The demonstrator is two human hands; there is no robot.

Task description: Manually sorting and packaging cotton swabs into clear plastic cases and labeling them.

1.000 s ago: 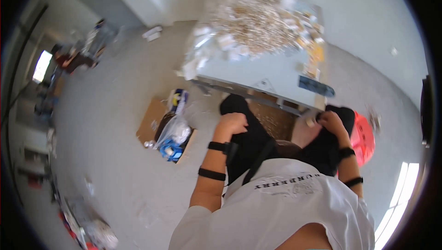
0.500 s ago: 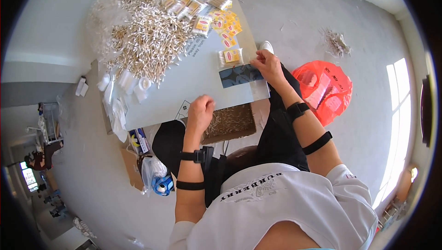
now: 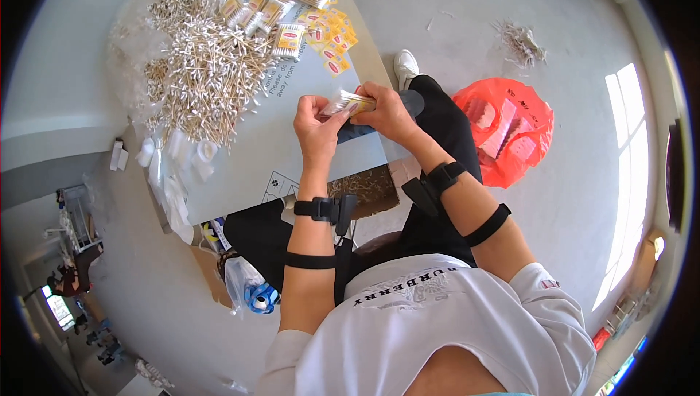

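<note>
Our left hand point(image 3: 318, 127) and right hand point(image 3: 388, 114) both pinch the swab pack point(image 3: 348, 102); it sits between them, length running roughly hand to hand.

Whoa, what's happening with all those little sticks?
A person's left hand and right hand together hold a small pack of cotton swabs over the table. A big heap of loose cotton swabs lies to the left. Beyond the hands are yellow cards and more swab packs.
</note>
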